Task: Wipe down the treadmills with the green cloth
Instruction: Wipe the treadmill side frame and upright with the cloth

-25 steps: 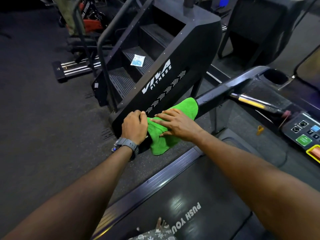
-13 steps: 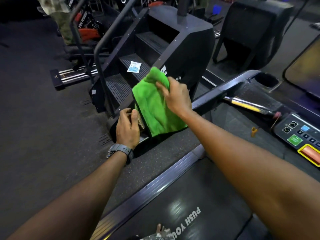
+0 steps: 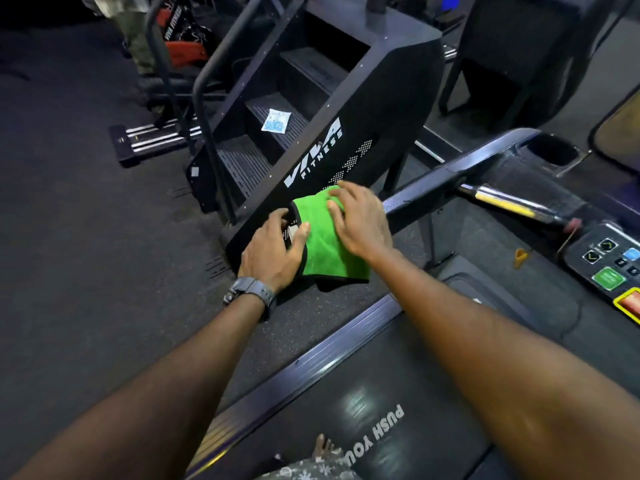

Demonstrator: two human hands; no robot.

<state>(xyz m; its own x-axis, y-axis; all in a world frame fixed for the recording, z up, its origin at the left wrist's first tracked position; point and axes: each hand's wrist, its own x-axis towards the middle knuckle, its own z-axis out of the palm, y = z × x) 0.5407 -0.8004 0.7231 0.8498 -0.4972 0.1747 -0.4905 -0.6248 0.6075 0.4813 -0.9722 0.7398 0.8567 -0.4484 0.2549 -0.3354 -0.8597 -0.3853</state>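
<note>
Left hand (image 3: pixel 273 252) spread, fingers relaxed, touching the green cloth's (image 3: pixel 323 242) left edge. Cloth draped over the treadmill handrail's (image 3: pixel 446 183) near end, long axis running away-left to near-right. Right hand (image 3: pixel 360 220) pressing flat on top.

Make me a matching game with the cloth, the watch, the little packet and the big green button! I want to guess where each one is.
Things:
1. green cloth
2. watch
3. little packet
4. green button

Places:
A. on a stair machine step
B. on the treadmill console
C. draped over the treadmill handrail end, under both hands
D. on the left wrist

Pairs: 1-C, 2-D, 3-A, 4-B
</note>
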